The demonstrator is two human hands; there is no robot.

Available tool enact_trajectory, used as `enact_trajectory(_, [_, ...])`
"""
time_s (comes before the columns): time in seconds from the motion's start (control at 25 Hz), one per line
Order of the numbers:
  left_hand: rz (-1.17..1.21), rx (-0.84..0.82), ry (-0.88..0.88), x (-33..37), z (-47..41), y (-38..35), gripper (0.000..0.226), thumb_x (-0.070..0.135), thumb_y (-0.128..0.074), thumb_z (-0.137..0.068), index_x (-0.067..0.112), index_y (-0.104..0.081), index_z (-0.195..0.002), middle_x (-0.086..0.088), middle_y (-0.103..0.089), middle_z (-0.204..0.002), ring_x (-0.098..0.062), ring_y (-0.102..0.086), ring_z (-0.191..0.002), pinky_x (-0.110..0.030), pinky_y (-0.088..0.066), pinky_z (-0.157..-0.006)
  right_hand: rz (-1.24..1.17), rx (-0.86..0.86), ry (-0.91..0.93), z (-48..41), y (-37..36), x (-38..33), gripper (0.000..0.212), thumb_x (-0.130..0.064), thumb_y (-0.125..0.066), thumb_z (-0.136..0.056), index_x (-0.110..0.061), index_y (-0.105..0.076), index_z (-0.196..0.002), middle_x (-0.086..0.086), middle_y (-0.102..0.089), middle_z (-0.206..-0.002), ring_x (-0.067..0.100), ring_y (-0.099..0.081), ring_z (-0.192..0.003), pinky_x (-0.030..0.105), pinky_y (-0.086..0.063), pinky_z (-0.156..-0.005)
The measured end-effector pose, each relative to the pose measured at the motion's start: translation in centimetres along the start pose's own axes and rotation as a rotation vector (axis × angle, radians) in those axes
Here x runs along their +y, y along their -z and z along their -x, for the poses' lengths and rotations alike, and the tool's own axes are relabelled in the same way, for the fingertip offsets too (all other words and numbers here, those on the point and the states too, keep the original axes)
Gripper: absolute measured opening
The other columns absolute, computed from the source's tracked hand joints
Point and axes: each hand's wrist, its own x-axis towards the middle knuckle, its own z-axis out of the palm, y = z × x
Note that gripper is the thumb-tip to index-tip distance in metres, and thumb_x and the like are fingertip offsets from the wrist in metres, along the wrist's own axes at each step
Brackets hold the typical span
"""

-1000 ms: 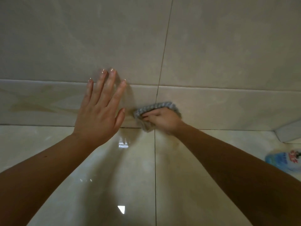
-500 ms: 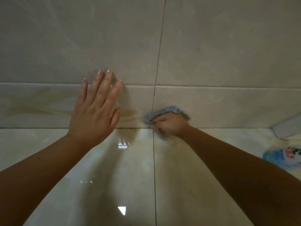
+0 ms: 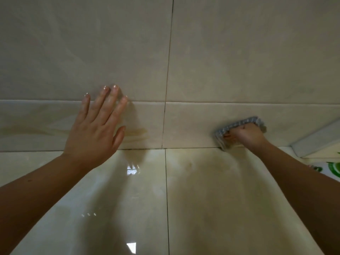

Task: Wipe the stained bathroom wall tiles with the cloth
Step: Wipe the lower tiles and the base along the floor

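Left hand (image 3: pixel 95 133) flat, empty; right hand (image 3: pixel 246 135) grips cloth (image 3: pixel 237 124), well right of the centre stain (image 3: pixel 137 132) — I may miss it.

Left hand (image 3: pixel 93 133) flat on the wall tiles (image 3: pixel 239 57), right hand (image 3: pixel 245 136) scrunching the grey cloth (image 3: pixel 237 124) against that low strip.

a single wide-angle view from the person's head looks forward and down, facing the wall tiles (image 3: pixel 239 52) at close range, within arm's reach. the left hand (image 3: pixel 95 129) reaches in from the lower left, the right hand (image 3: pixel 244 135) from the lower right.
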Motion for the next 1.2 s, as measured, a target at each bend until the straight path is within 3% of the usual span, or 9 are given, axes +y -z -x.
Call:
enact_trajectory(0.08, [-0.013, 0.017, -0.030, -0.5, 0.1, 0.1, 0.066, 0.031, -0.045, -0.096, 0.005, -0.025, -0.154, -0.016, -0.016, -0.163, -0.032, -0.015, -0.151, -0.058, -0.016, -0.119, -0.517, 0.044, 0.028, 1.0, 0.1, -1.6, 0.014, -0.012, -0.064, -0.084, -0.005, -0.075, -0.081, 0.009, -0.075, -0.080, 0.022, -0.072, -0.080, 0.040, -0.057, -0.089])
enact_trajectory(0.16, [-0.007, 0.019, -0.049, -1.0, 0.1, 0.2, 0.066, 0.031, -0.045, -0.096, 0.005, -0.025, -0.154, -0.015, -0.016, -0.163, -0.030, -0.015, -0.151, -0.058, -0.016, -0.119, -0.667, -0.061, 0.110, 2.4, -0.8, -5.3, 0.016, 0.001, -0.057, -0.088, 0.007, -0.072, -0.090, 0.002, -0.074, -0.068, 0.014, -0.072, -0.068, 0.029, -0.059, -0.081])
enact_trajectory(0.28, [0.024, -0.004, -0.058, -1.5, 0.0, 0.7, 0.067, 0.031, -0.045, -0.094, 0.008, -0.025, -0.154, -0.012, -0.016, -0.163, -0.027, -0.015, -0.151, -0.055, -0.016, -0.120, -0.494, -0.181, 0.173, 3.4, -3.7, -8.9, 0.015, -0.008, -0.062, -0.089, -0.002, -0.074, -0.095, -0.002, -0.076, -0.082, 0.010, -0.071, -0.078, 0.019, -0.056, -0.079])
enact_trajectory(0.44, [0.077, -0.010, -0.092, -2.7, 0.2, 2.0, 0.067, 0.026, -0.049, -0.093, 0.009, -0.027, -0.154, -0.012, -0.018, -0.163, -0.027, -0.015, -0.151, -0.054, -0.019, -0.120, -0.208, -0.236, 0.018, 3.2, -6.5, -9.2, 0.017, -0.018, -0.068, -0.087, -0.008, -0.075, -0.099, 0.009, -0.073, -0.105, 0.017, -0.065, -0.093, 0.031, -0.054, -0.088])
enact_trajectory(0.64, [0.041, 0.033, -0.033, -6.4, 2.2, 3.7, 0.065, 0.025, -0.049, -0.095, 0.006, -0.028, -0.153, -0.015, -0.018, -0.162, -0.029, -0.013, -0.151, -0.053, -0.017, -0.121, -0.740, -0.226, 0.305, 7.0, -6.0, -19.2, 0.021, -0.003, -0.051, -0.095, -0.005, -0.072, -0.096, 0.006, -0.076, -0.083, 0.016, -0.073, -0.081, 0.024, -0.057, -0.084])
enact_trajectory(0.72, [0.012, 0.025, 0.012, -8.3, 3.2, 4.0, 0.066, 0.027, -0.049, -0.095, 0.006, -0.026, -0.153, -0.017, -0.016, -0.163, -0.030, -0.012, -0.151, -0.053, -0.016, -0.121, -0.743, -0.277, 0.405, 8.0, -8.0, -22.4, 0.025, 0.000, -0.046, -0.096, -0.005, -0.070, -0.103, 0.010, -0.075, -0.092, 0.018, -0.072, -0.088, 0.025, -0.056, -0.087])
enact_trajectory(0.92, [-0.006, 0.035, 0.110, -10.6, 4.0, 3.7, 0.071, 0.026, -0.053, -0.091, 0.006, -0.025, -0.153, -0.018, -0.015, -0.163, -0.031, -0.012, -0.151, -0.052, -0.016, -0.121, -0.392, -0.399, 0.241, 6.8, -14.3, -19.4, 0.021, -0.008, -0.055, -0.095, -0.018, -0.072, -0.089, 0.007, -0.074, -0.098, 0.010, -0.068, -0.090, 0.021, -0.049, -0.096])
enact_trajectory(1.08, [0.000, 0.073, 0.152, -12.4, 3.7, 3.8, 0.076, 0.024, -0.057, -0.089, 0.006, -0.022, -0.154, -0.018, -0.012, -0.163, -0.031, -0.010, -0.152, -0.052, -0.014, -0.121, -0.594, -0.149, 0.230, 8.1, -10.3, -20.4, 0.018, -0.003, -0.055, -0.093, -0.003, -0.073, -0.093, 0.001, -0.075, -0.078, 0.008, -0.071, -0.076, 0.019, -0.057, -0.078])
enact_trajectory(1.2, [0.014, 0.071, 0.155, -13.0, 3.6, 3.5, 0.080, 0.021, -0.060, -0.088, 0.006, -0.018, -0.155, -0.018, -0.011, -0.163, -0.030, -0.008, -0.152, -0.052, -0.012, -0.122, -0.665, -0.219, 0.400, 9.5, -10.6, -25.9, 0.024, -0.002, -0.047, -0.097, -0.006, -0.070, -0.101, 0.007, -0.074, -0.089, 0.014, -0.072, -0.086, 0.019, -0.056, -0.080])
